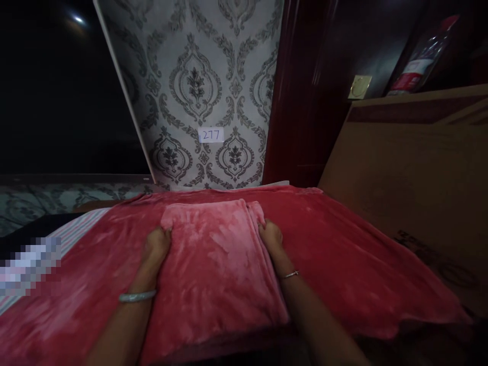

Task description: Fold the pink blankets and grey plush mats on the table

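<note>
Lengthwise toward the wall (236, 109), folded pink blanket (215, 264) between two gripping hands (156, 246).

1. Right of centre, a hand could pass low over the spread red plush cover (343, 259), between the right hand (271, 237) and the large cardboard box (412, 157)
2. That box bars the right edge
3. At centre, the folded pink plush blanket (217, 264) fills the gap between left hand (157, 245) and right hand
4. Damask-patterned wallpaper (196, 56) closes the top centre; a flat-screen television (68, 96) blocks the upper left
</note>
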The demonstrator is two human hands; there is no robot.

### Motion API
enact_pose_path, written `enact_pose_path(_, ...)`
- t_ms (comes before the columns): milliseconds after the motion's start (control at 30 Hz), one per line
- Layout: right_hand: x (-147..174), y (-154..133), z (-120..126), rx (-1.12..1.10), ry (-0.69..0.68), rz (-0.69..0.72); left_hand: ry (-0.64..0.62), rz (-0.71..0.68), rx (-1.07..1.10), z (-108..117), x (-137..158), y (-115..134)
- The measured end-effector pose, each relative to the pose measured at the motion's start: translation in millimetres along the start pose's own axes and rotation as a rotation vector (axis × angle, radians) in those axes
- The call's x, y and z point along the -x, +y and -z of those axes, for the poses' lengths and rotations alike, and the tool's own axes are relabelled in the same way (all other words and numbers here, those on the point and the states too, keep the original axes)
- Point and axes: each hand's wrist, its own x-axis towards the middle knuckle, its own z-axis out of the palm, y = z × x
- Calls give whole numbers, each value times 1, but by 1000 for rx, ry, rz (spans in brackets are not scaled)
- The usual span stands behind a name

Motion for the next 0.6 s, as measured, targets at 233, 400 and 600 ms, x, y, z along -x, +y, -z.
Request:
enact_pose_path(233, -8, 3, 4, -9, 1, 10, 0, -2, 40, 10, -15, 1)
enact_pose_path(400, -13, 14, 10, -114, -61, 32, -80, 10, 66, 2, -3, 1)
enact_pose_path(600, 26, 54, 20, -304, -109, 163, -204, -19, 267, 15, 14, -28)
